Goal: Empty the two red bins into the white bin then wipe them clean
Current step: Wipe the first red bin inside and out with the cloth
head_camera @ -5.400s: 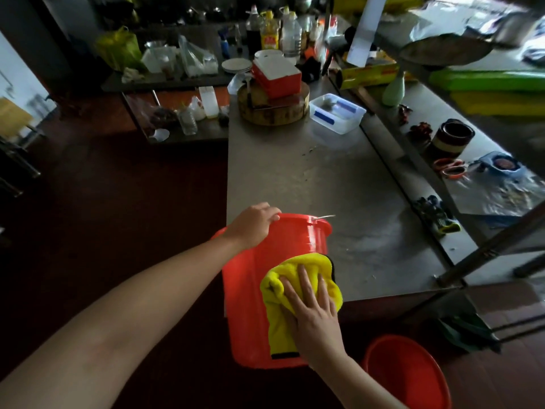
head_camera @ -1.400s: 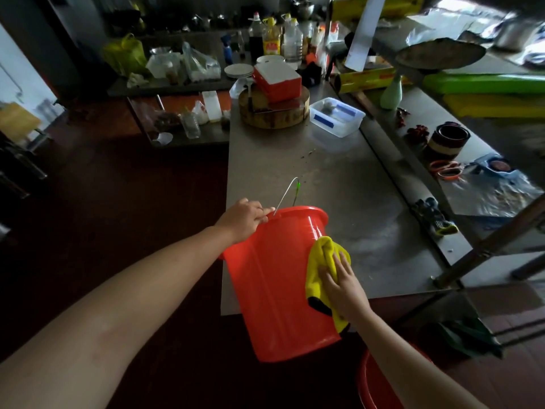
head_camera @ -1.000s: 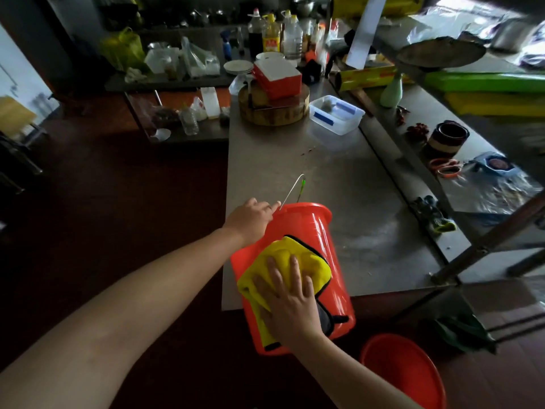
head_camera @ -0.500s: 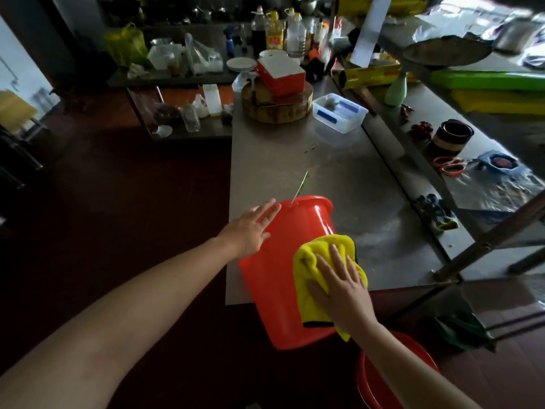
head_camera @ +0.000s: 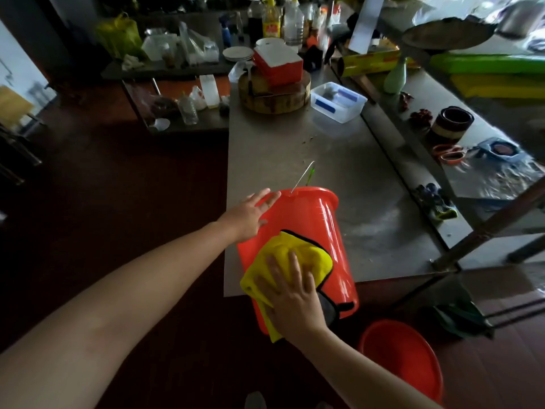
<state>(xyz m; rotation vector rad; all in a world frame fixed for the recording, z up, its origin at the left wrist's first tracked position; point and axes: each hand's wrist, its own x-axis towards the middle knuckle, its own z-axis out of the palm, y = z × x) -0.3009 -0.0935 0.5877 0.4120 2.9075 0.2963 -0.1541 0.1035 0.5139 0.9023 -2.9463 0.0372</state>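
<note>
A red bin (head_camera: 309, 222) lies tilted over the near edge of the steel table (head_camera: 295, 152), its mouth pointing away from me and its wire handle sticking up. My left hand (head_camera: 250, 214) rests flat against the bin's left side near the rim, fingers straight. My right hand (head_camera: 290, 299) presses a yellow cloth (head_camera: 292, 255) with spread fingers onto the bin's upper side near its base. A second red bin (head_camera: 404, 355) stands on the floor at the lower right. No white bin is in view.
On the table's far end stand a round wooden block (head_camera: 274, 95) with a red box on it and a clear plastic tub (head_camera: 337, 101). Shelving with bowls, scissors and gloves runs along the right. Bottles and bags crowd the back counter. Dark floor lies to the left.
My right hand has slid the yellow cloth from the bin's right side back over its upper side toward the base. The bin has turned slightly; my left hand stays flat on its side.
</note>
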